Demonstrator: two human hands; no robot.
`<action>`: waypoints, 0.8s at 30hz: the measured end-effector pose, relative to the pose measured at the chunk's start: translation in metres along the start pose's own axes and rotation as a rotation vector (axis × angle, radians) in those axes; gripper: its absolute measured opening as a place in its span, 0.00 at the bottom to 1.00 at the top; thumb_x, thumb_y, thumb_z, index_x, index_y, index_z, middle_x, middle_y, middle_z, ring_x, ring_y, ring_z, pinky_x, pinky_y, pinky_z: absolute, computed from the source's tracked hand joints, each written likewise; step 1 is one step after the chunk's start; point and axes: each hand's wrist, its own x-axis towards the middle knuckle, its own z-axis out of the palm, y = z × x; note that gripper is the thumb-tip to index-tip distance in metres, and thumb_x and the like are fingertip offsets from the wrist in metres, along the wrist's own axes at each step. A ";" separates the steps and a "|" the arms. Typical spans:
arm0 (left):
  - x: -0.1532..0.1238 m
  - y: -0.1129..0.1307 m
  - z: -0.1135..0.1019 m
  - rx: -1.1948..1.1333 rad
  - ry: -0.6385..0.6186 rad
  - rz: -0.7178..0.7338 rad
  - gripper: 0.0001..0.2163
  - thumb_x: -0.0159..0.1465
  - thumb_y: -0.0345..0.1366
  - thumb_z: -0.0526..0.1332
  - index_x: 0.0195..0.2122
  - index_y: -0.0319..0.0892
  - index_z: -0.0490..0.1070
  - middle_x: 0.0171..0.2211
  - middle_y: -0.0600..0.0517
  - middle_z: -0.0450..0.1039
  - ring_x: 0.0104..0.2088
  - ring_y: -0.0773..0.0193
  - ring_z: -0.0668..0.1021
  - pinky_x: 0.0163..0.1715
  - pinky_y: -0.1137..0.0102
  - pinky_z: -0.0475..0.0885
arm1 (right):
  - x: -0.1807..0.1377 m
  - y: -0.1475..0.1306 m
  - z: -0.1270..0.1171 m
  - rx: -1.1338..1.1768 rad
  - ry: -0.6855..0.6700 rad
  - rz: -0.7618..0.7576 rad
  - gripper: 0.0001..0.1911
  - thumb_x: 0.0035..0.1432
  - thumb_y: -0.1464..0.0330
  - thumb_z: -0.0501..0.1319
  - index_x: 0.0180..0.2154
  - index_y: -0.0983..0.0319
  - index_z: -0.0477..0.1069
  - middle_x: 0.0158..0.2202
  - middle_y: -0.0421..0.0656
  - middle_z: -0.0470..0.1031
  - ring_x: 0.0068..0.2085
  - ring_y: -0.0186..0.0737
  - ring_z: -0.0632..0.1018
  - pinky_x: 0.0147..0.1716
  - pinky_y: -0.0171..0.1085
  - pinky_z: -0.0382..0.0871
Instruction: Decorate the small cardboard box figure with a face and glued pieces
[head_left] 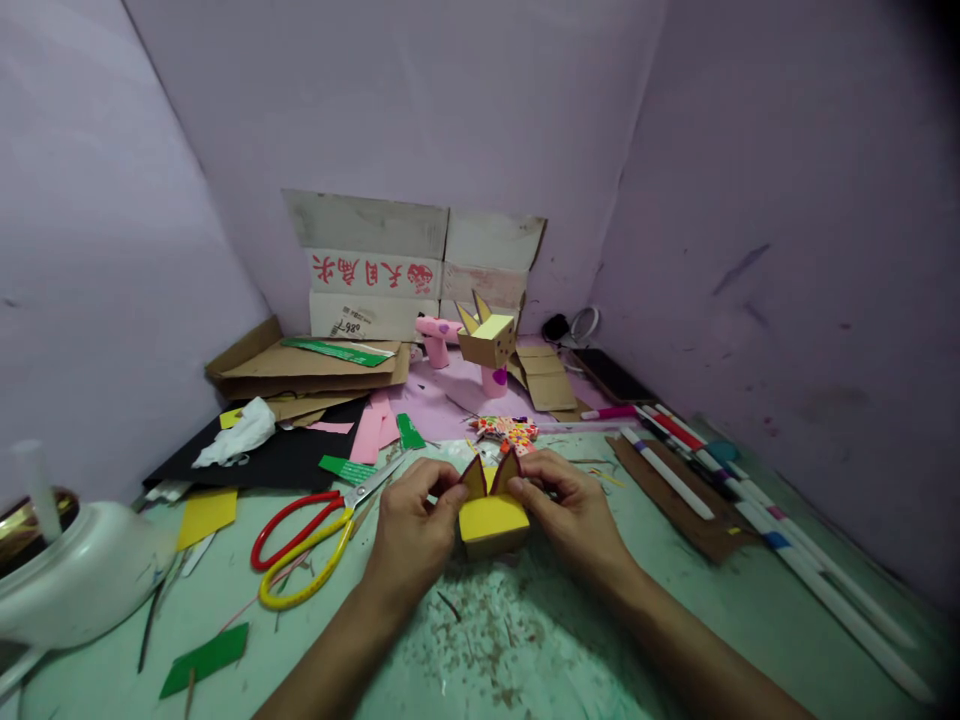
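A small yellow paper-covered cardboard box (493,522) with two pointed ears sits on the green tabletop between my hands. The fingers of my left hand (420,515) pinch its left ear (474,478). On the other side, my right hand (566,500) has thumb and fingers closed on the right ear (505,470). Scissors (346,518) with one red and one yellow handle lie open to the left of my left hand. Behind the box lies a flower-patterned piece (507,430). Farther back, a similar eared box (487,340) rests on a pink stand (494,382).
Cardboard (330,365), black paper (292,455) and green scraps (204,660) lie left. A white pot-like vessel (97,570) stands at the left edge. Long white sticks (810,560), brown card (682,500) and a phone-like slab (611,375) lie right. A printed carton (375,265) leans against the wall.
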 end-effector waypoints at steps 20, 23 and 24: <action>0.005 0.001 -0.001 0.240 -0.087 0.126 0.06 0.57 0.27 0.51 0.26 0.44 0.61 0.25 0.53 0.65 0.28 0.60 0.68 0.29 0.67 0.59 | 0.002 0.001 -0.002 -0.149 -0.047 -0.110 0.05 0.53 0.72 0.60 0.26 0.61 0.73 0.28 0.43 0.73 0.33 0.43 0.74 0.33 0.39 0.67; 0.005 -0.002 -0.002 0.228 -0.101 0.121 0.06 0.58 0.28 0.51 0.26 0.44 0.63 0.25 0.53 0.66 0.28 0.61 0.69 0.29 0.68 0.59 | 0.002 0.000 -0.002 -0.154 -0.048 -0.095 0.04 0.53 0.71 0.60 0.27 0.61 0.73 0.29 0.44 0.73 0.33 0.42 0.74 0.32 0.38 0.67; 0.005 -0.004 -0.002 0.216 -0.106 0.114 0.05 0.59 0.29 0.52 0.27 0.43 0.63 0.25 0.53 0.66 0.27 0.61 0.69 0.28 0.68 0.60 | 0.002 0.000 -0.003 -0.153 -0.049 -0.088 0.05 0.53 0.70 0.60 0.27 0.61 0.73 0.29 0.44 0.73 0.33 0.42 0.74 0.31 0.38 0.67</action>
